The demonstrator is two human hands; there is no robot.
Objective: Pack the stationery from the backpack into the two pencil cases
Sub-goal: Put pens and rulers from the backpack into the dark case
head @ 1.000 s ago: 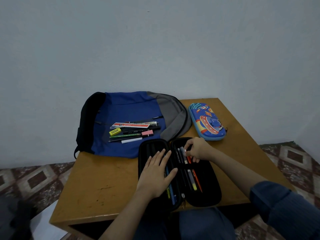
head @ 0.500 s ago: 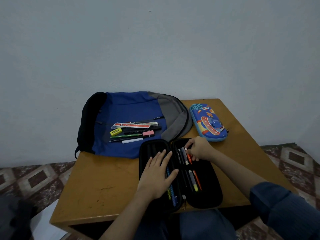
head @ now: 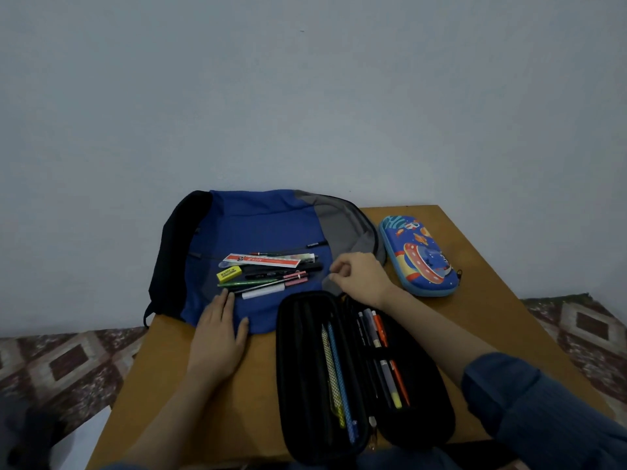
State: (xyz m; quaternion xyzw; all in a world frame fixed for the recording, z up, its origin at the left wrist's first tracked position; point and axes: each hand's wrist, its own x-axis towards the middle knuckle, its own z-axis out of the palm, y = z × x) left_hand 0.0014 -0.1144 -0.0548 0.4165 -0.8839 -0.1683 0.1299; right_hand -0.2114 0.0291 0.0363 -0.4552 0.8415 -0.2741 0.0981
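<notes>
Left hand: fingers straight and together, laid flat on the near edge of the backpack, fingertips just short of the loose stationery.
Right hand: fingers curled in, over the backpack's grey end, just past the far end of the black pencil case. Can't tell whether it pinches anything. Blue sleeve on that arm.

Black pencil case: unzipped, lying flat at the tabletop's near edge, roughly centre. Left half holds two patterned pencils. Right half holds several pens, one of them orange, under an elastic band.

Stationery on the backpack:
- ruler in a red-and-white sleeve
- yellow eraser
- black markers
- pink pen
- green pen
- white pen

All lie roughly parallel and bunched together.

Backpack: blue, grey and black, lying flat over the far-left corner of the wooden tabletop, overhanging its left edge.
Space-print pencil case: closed, near the far-right corner, apart from the backpack.
Patterned floor tiles on both sides of the table.
</notes>
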